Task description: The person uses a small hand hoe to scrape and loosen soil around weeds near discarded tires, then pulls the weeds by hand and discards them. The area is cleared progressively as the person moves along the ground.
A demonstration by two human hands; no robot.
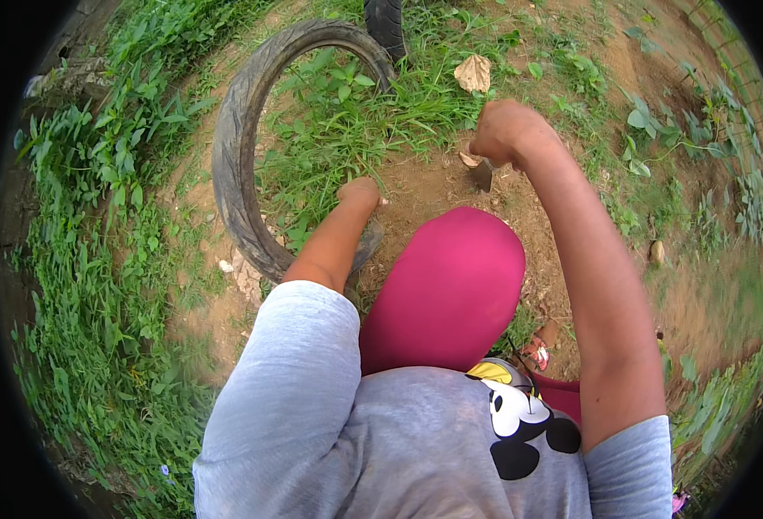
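My right hand [511, 133] is closed around a small hand tool, mostly hidden by the fingers. Its flat metal blade [483, 176] points down at the bare soil [430, 185]. A pale tan piece [468, 158] shows beside the blade; whether it belongs to the tool I cannot tell. My left hand [360, 193] is low at the edge of the green grass [329, 172], its fingers turned away, so its grip is hidden. Around this grass curves a worn rubber tyre [233, 152], passing behind my left forearm.
A second tyre [384, 29] stands at the top. A dry leaf [473, 73] lies beyond my right hand. My bent knee [452, 279] rises between my arms. Dense weeds [109, 272] grow at the left, creeping vines [666, 130] at the right, near a small stone [657, 252].
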